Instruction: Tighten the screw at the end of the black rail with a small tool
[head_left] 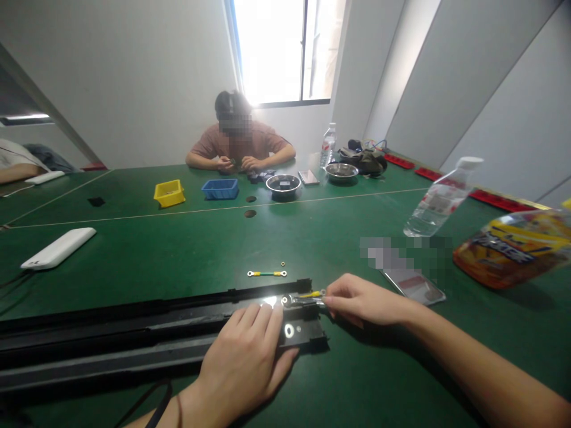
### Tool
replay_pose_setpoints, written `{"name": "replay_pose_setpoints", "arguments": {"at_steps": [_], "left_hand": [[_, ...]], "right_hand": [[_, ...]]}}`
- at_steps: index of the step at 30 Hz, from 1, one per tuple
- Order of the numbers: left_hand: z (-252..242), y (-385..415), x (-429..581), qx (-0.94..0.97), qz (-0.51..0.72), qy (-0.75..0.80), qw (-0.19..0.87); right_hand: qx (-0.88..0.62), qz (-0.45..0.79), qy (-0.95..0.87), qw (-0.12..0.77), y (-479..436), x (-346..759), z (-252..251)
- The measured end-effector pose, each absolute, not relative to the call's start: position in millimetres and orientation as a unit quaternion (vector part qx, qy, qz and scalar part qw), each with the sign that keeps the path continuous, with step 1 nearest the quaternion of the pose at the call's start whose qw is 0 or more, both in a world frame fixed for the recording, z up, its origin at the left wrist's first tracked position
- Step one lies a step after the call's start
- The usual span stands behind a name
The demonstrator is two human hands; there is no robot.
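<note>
A long black metal channel [178,333] lies across the table in front of me, its end pointing right. My left hand [247,348] is on it near that end, fingers over the inside and thumb along the near side. My right hand [357,299] pinches the handle of a small silver wrench [307,301], whose head sits at a bolt or nut inside the channel. Beside the wrench shows a yellow-sleeved wire lug [312,294]. Just beyond the channel lie a short green-and-yellow ground wire [266,274] with ring terminals and a small brass-coloured nut [282,263].
A phone [419,285], a tilted-looking water bottle [439,199] and an orange snack bag [513,249] are at right. A white power bank [60,248] is at left. Further back are yellow [169,199] and blue bins [220,191], metal bowls [284,191] and a seated person [241,139].
</note>
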State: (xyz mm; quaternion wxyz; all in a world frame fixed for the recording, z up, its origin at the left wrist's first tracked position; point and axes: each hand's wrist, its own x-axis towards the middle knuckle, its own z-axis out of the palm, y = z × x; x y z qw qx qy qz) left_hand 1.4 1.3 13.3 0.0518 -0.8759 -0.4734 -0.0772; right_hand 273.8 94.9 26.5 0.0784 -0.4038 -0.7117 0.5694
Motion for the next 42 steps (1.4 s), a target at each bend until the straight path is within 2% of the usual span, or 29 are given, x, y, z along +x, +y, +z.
{"name": "replay_pose_setpoints", "arguments": {"at_steps": [20,24,30,42], "left_hand": [[12,1,1,-0.875,-0.082,-0.473,0.059],[11,1,0,-0.875,-0.083,-0.474,0.059],[10,1,0,-0.875,-0.086,-0.472,0.060],[10,2,0,-0.875,-0.087,-0.474,0.052]], "right_hand": [[-0.397,0.609,-0.682,0.079,101,281,22],[-0.404,0.608,-0.671,0.131,104,280,20],[-0.414,0.581,-0.646,0.272,105,274,11],[-0.401,0.581,-0.638,0.308,100,264,6]]}}
